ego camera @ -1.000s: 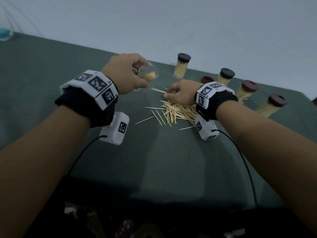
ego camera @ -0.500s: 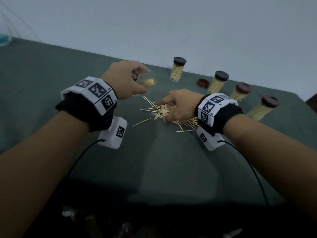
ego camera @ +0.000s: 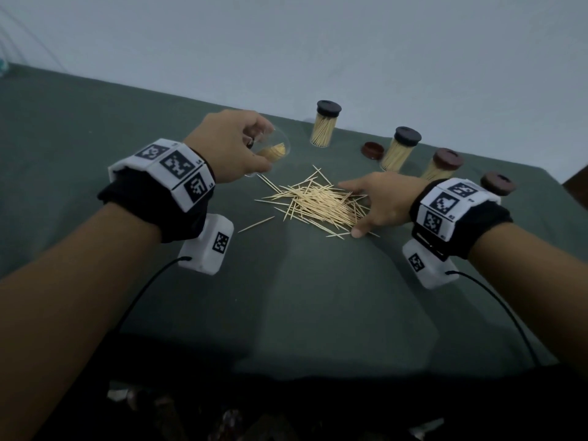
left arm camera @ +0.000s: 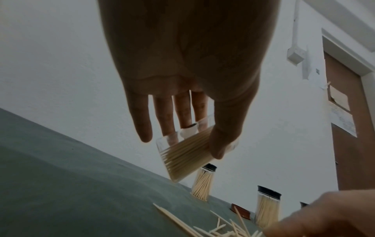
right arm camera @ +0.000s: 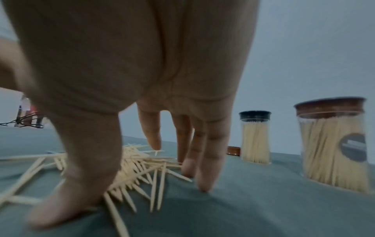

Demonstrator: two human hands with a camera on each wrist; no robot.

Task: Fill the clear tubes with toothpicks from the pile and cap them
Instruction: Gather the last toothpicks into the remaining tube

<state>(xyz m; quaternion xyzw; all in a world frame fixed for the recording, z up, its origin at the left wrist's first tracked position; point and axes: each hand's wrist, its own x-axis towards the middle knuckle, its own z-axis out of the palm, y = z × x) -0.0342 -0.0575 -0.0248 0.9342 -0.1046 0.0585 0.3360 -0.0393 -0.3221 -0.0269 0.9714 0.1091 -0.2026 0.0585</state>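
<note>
The left hand (ego camera: 234,144) grips a tilted clear tube (left arm camera: 185,154), partly filled with toothpicks, above the table (ego camera: 302,297). The right hand (ego camera: 383,202), fingers spread and straight, presses on the toothpick pile (ego camera: 318,205) lying between both hands. Beyond the right hand stand capped tubes (right arm camera: 255,136); one bears a round grey label (right arm camera: 354,146), its writing too blurred to read.

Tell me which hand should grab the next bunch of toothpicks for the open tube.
Right. The right hand already rests spread on the toothpick pile, holding nothing. The left hand grips the part-filled open tube, tilted above the table.
</note>
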